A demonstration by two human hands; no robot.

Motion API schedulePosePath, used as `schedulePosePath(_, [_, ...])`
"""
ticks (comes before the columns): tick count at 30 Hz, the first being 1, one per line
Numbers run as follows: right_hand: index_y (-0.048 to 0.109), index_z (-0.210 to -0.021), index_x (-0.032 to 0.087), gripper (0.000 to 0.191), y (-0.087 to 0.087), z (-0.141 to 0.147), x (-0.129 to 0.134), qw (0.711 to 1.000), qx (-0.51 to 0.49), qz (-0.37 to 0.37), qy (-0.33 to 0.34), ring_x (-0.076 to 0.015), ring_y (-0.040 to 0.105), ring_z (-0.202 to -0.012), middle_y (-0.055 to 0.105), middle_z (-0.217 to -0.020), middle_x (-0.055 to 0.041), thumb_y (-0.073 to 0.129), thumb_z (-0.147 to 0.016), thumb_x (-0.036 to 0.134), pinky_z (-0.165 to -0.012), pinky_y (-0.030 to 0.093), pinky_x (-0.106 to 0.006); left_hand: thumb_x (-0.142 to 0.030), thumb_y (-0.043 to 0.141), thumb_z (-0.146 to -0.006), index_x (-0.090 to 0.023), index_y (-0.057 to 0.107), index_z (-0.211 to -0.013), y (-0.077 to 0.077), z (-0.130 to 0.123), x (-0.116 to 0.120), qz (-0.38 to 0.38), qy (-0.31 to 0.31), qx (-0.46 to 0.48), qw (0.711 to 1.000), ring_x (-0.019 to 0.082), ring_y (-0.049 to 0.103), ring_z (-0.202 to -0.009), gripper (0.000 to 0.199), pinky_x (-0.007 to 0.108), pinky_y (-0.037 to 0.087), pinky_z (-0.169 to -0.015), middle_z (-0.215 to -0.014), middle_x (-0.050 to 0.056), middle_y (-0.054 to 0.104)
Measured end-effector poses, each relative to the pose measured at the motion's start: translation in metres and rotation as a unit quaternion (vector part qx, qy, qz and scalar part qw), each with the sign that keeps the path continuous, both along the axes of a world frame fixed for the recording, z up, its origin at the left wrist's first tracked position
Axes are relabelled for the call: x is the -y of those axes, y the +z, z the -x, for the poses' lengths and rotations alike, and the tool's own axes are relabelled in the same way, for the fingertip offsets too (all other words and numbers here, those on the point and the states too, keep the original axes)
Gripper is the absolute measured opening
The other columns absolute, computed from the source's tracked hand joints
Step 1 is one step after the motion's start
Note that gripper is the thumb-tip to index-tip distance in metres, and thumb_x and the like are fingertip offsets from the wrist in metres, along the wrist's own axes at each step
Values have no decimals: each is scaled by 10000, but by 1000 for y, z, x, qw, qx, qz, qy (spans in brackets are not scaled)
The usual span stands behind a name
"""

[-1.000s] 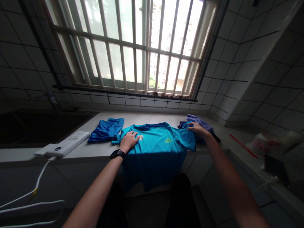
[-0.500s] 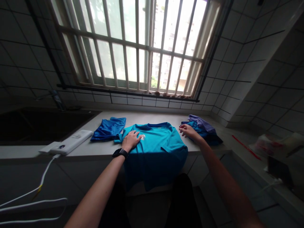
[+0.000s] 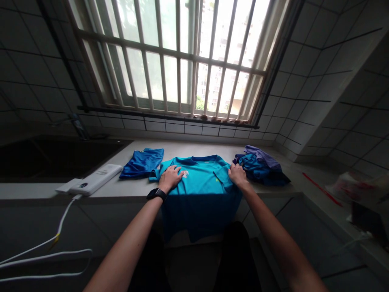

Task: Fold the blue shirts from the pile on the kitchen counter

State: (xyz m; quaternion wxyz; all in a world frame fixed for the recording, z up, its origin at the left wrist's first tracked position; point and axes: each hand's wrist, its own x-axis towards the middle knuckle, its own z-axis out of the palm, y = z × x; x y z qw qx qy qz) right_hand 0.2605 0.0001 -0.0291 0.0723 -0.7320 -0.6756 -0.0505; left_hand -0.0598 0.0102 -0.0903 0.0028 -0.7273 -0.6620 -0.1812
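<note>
A turquoise T-shirt (image 3: pixel 200 182) lies on the white counter, collar toward the window, its lower part hanging over the front edge. My left hand (image 3: pixel 170 177), with a black watch on the wrist, rests on the shirt's left side, fingers spread near a small pale print. On the right side of the shirt lies my right hand (image 3: pixel 238 174), fingers apart on the cloth beside the sleeve, which is folded inward. A folded blue garment (image 3: pixel 142 163) is to the left. Crumpled blue and purple clothes (image 3: pixel 263 164) are piled to the right.
A white power bank (image 3: pixel 97 180) with a white cable (image 3: pixel 62 221) sits at the left front edge. Behind it is a dark sink (image 3: pixel 54 158). A red strip (image 3: pixel 322 189) and a plastic bag (image 3: pixel 349 188) lie on the right counter. A barred window rises behind.
My right hand has come down from beside the shirt's right shoulder onto its side, and the right sleeve now lies folded inward. My left hand stays on the shirt. The view has shifted slightly.
</note>
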Motion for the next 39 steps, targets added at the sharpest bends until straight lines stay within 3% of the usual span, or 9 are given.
schedulePosePath(6, [584, -1428, 192, 443, -12, 21, 1, 995, -7, 51, 91, -297, 501, -1373, 528, -1510, -165, 407, -1043, 322, -1087, 439, -403, -468, 417, -1027, -159, 669, -1370, 4, -3, 4, -5, 2, 2, 1000, 314, 528, -1397, 525, 444, 440, -1159, -1489, 165, 589])
schedulePosePath(12, [277, -1649, 296, 578, -40, 38, -12, 988, -65, 132, 57, -326, 162, -1586, 173, -1743, -36, 205, -1089, 416, -1230, 189, -649, -440, 452, -1024, -166, 682, -1356, 4, -3, 3, -10, 10, -10, 1000, 313, 535, -1397, 488, 443, 445, -1163, -1486, 161, 597])
schedulePosePath(21, [327, -1634, 287, 593, -44, 40, -21, 990, -82, 102, 52, -340, 185, -1576, 207, -1734, -45, 230, -1059, 391, -1217, 181, -693, -395, 443, -1021, -178, 660, -1351, 9, -6, 5, 2, -18, -36, 999, 284, 524, -1401, 451, 413, 423, -1162, -1482, 141, 603])
schedulePosePath(24, [358, -1623, 264, 595, -45, 40, -20, 990, -93, 92, 54, -349, 194, -1571, 234, -1726, -57, 250, -1048, 375, -1217, 178, -700, -309, 411, -1014, -192, 630, -1355, 20, -9, 15, -66, -36, -37, 996, 275, 557, -1345, 422, 411, 435, -1126, -1453, 125, 618])
schedulePosePath(27, [383, -1613, 250, 595, -45, 40, -19, 989, -106, 83, 65, -357, 202, -1569, 254, -1719, -68, 262, -1042, 366, -1218, 170, -704, -208, 397, -970, -151, 612, -1325, 32, 8, 21, -155, 91, -27, 983, 319, 586, -1264, 419, 442, 449, -1066, -1352, 183, 641])
schedulePosePath(30, [395, -1607, 245, 591, -45, 40, -19, 988, -113, 82, 66, -360, 203, -1569, 263, -1715, -76, 270, -1042, 362, -1221, 163, -700, -318, 559, -897, -142, 638, -1242, 40, 42, 23, -60, 187, -38, 980, 355, 620, -1169, 395, 422, 495, -962, -1224, 200, 666])
schedulePosePath(33, [409, -1600, 249, 585, -45, 40, -18, 988, -115, 81, 61, -356, 207, -1569, 269, -1714, -76, 280, -1040, 359, -1224, 160, -696, -578, 686, -789, -176, 693, -1133, 42, 70, 23, 63, 111, -43, 991, 335, 639, -1117, 529, 384, 504, -953, -1140, 147, 686])
schedulePosePath(36, [415, -1597, 250, 585, -44, 41, -17, 988, -116, 79, 59, -352, 211, -1569, 269, -1713, -75, 283, -1037, 354, -1226, 159, -693, -733, 635, -759, -209, 749, -1034, 40, 76, 25, 79, 24, -11, 997, 324, 627, -1127, 603, 394, 490, -1003, -1151, 119, 682])
schedulePosePath(39, [411, -1600, 243, 587, -44, 41, -16, 988, -117, 76, 61, -351, 218, -1568, 272, -1712, -79, 277, -1038, 350, -1225, 153, -697, -698, 669, -735, -222, 764, -888, 40, 72, 26, 59, -5, 19, 998, 339, 604, -1157, 509, 422, 468, -1042, -1205, 114, 678])
